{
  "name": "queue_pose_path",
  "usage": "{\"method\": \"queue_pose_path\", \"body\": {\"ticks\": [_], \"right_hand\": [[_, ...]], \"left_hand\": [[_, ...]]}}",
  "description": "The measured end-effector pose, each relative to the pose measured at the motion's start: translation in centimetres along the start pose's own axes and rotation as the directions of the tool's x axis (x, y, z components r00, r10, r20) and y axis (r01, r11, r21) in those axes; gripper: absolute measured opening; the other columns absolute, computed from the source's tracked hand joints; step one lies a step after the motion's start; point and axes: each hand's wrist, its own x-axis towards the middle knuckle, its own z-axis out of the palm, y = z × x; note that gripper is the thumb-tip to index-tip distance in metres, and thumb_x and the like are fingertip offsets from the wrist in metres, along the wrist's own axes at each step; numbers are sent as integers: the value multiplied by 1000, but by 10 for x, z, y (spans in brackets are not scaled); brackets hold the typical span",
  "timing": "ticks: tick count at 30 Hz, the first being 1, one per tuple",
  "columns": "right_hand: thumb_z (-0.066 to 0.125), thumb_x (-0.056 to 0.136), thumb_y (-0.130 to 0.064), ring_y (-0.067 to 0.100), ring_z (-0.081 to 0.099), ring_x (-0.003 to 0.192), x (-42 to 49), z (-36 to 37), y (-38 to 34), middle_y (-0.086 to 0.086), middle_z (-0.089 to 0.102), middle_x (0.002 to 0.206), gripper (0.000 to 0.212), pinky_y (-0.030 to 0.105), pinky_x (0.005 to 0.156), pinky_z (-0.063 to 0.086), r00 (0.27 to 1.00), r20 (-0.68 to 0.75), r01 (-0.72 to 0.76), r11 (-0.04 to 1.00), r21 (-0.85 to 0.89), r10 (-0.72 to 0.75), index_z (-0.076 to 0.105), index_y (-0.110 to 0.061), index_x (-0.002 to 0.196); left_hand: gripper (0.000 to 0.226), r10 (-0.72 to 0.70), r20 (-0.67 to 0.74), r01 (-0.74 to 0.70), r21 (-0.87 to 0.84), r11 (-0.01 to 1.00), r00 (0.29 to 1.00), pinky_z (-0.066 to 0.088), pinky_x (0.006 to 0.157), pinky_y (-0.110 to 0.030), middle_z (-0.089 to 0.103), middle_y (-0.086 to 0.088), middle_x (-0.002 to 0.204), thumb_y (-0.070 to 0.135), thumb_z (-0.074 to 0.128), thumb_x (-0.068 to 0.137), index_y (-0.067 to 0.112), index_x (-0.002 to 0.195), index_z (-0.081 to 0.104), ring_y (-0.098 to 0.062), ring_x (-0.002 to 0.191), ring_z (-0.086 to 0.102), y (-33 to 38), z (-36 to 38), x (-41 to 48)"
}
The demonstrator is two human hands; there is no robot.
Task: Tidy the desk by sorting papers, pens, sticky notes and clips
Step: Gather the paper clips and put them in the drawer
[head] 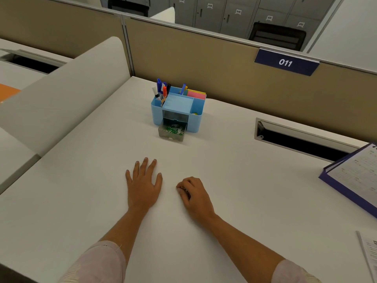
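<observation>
A light blue desk organiser (196, 117) stands at the back middle of the white desk (81, 190). Several pens (162, 90) stand in its left compartment and sticky notes (196, 94) lie in its back right one. Its clear drawer (171, 133) is pulled out, holding green and white paper clips (173, 129). My left hand (143, 183) lies flat on the desk with fingers spread. My right hand (194, 194) rests beside it with fingers curled round a few small clips (184, 189), mostly hidden under the fingers.
A blue folder with printed papers (355, 176) lies open at the right edge. More paper (370, 254) shows at the lower right corner. A cable slot (299, 139) is cut into the desk at the back right. Beige partitions (204, 68) bound the back, a white divider (67, 94) the left.
</observation>
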Motion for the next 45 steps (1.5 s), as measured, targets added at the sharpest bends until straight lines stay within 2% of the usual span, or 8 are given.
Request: {"method": "queue_pose_path", "body": {"ticks": [5, 12, 22, 29, 34, 39, 42, 45], "right_hand": [[51, 96, -39, 2, 44, 119, -5, -32, 15, -20, 50, 118, 24, 18, 98, 38, 994, 102, -36, 993, 108, 25, 59, -31, 117], [63, 76, -68, 2, 13, 145, -5, -69, 41, -21, 20, 154, 82, 23, 116, 20, 885, 428, 224, 974, -42, -184, 29, -39, 146], [47, 85, -67, 8, 24, 141, 13, -43, 35, -11, 34, 151, 69, 30, 116, 27, 882, 429, 233, 972, -38, -195, 37, -34, 144], [53, 85, -65, 6, 16, 144, 2, -40, 29, -13, 29, 154, 72, 20, 116, 13, 876, 430, 277, 957, -81, -217, 31, -36, 147], [46, 96, -49, 15, 38, 129, -2, -23, 17, -12, 51, 138, 44, 20, 108, 29, 932, 290, 279, 942, -185, -218, 49, -33, 136], [50, 97, -28, 17, 56, 97, 1, -15, 13, -10, 65, 111, 22, 22, 78, 49, 953, 121, 301, 917, -263, -278, 67, -23, 109], [48, 94, -25, 19, 59, 90, 7, -22, 15, -9, 67, 102, 21, 24, 68, 51, 953, 146, 297, 912, -282, -265, 68, -22, 100], [51, 96, -24, 18, 55, 100, 12, -36, 21, -8, 63, 112, 21, 28, 78, 51, 937, 272, 287, 927, -240, -220, 66, -24, 110]], "left_hand": [[60, -2, 7, 2, 5, 1000, 1000, 5, 117, -50, 22, 3, 158, 51, 23, 92, 33, 149, 25, -22, 147, 12, 0, 0, 0], [61, -2, -2, 2, 15, 1000, 1000, 7, 117, -51, 24, 2, 157, 52, 22, 92, 33, 149, 27, -23, 146, 14, 0, 0, 1], [61, -5, 7, 5, 3, 1000, 1000, 4, 118, -50, 21, 3, 158, 53, 20, 91, 34, 149, 24, -21, 147, 11, 0, 0, 1], [61, -5, 0, 5, 4, 1000, 1000, 4, 118, -50, 22, 3, 158, 53, 21, 91, 34, 149, 25, -21, 147, 12, -1, 0, 1], [60, -2, -9, 2, 2, 1000, 1000, 7, 117, -51, 24, 2, 157, 51, 24, 92, 33, 149, 26, -22, 147, 13, 1, 0, 0], [60, -6, -1, 6, -1, 1000, 1000, 5, 118, -50, 23, 3, 158, 51, 23, 92, 33, 149, 25, -21, 147, 12, 1, -1, 0], [61, -5, 0, 5, -3, 1000, 1000, 6, 118, -50, 22, 3, 158, 52, 23, 92, 34, 149, 25, -22, 147, 12, 1, -1, 0], [61, -3, 3, 3, -1, 1000, 1000, 6, 118, -50, 22, 3, 158, 52, 22, 92, 34, 149, 25, -22, 147, 12, 1, -1, 0]]}}
